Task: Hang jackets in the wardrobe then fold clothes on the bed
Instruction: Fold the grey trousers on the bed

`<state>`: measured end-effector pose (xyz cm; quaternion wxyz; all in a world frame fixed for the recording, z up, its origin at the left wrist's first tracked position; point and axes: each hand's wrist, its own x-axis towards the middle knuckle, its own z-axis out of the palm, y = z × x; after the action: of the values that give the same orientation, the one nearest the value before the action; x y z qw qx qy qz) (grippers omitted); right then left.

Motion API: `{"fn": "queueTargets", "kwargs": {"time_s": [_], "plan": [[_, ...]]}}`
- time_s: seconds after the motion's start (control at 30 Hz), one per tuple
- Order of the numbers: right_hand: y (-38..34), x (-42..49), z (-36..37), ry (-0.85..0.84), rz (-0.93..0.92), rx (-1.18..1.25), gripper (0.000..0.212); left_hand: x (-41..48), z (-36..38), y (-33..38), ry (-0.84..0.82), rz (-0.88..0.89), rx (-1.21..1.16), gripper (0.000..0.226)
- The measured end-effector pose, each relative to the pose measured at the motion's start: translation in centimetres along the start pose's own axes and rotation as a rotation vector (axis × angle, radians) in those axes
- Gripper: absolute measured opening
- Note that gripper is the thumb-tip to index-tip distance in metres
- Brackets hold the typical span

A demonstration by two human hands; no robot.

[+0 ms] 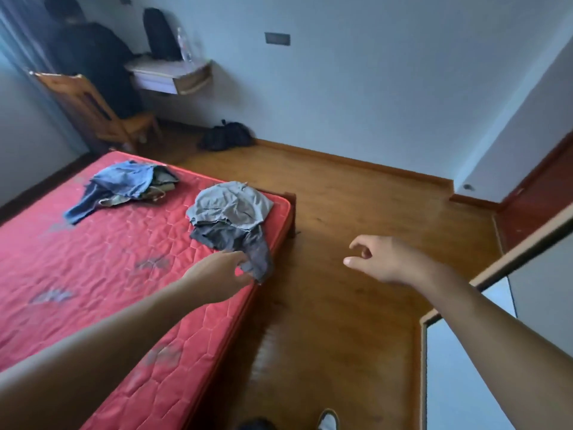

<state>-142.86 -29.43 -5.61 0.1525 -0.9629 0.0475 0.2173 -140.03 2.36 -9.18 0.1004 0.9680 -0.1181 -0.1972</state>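
Note:
A red quilted mattress (102, 274) fills the left half of the view. Near its right corner lies a heap of grey clothes (231, 209), a light grey piece on top of a darker one whose end hangs at the bed's edge. My left hand (221, 276) reaches over the mattress, its fingertips at that dark grey end; whether they hold it cannot be told. My right hand (376, 259) hovers over the wooden floor right of the bed, fingers loosely curled, holding nothing. Farther back on the bed lies a pile of blue denim and olive clothes (124, 187).
A wardrobe door edge (496, 274) juts in at the right. A wooden chair (93, 110) with a person in dark clothes sits by a wall-mounted desk (173, 76) at the back left. A black bag (226, 136) lies on the floor by the wall.

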Motion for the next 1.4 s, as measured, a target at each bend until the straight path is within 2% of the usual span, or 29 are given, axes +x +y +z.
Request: {"fn": "queueTargets", "kwargs": {"time_s": [0.37,0.73,1.0,1.23,1.4], "plan": [[-6.6,16.9,-3.1,-0.141,-0.259,-0.192,0.053,7.6,-0.4,-5.2,0.066,-0.245,-0.136,0.046],[-15.8,36.3,-5.7,-0.213,-0.330,-0.252,0.050,23.2,-3.7,-14.5,0.036,-0.348,-0.206,0.050],[-21.2,47.2,-6.6,-0.304,-0.373,-0.296,0.051,30.9,-6.3,-20.0,0.012,-0.409,-0.200,0.055],[-23.3,58.2,-4.0,-0.343,-0.409,-0.345,0.057,38.8,-5.6,-24.2,-0.026,-0.468,-0.221,0.054],[-23.3,67.1,2.4,-0.410,-0.444,-0.384,0.045,46.8,-1.0,-28.4,-0.067,-0.525,-0.385,0.048]]}}
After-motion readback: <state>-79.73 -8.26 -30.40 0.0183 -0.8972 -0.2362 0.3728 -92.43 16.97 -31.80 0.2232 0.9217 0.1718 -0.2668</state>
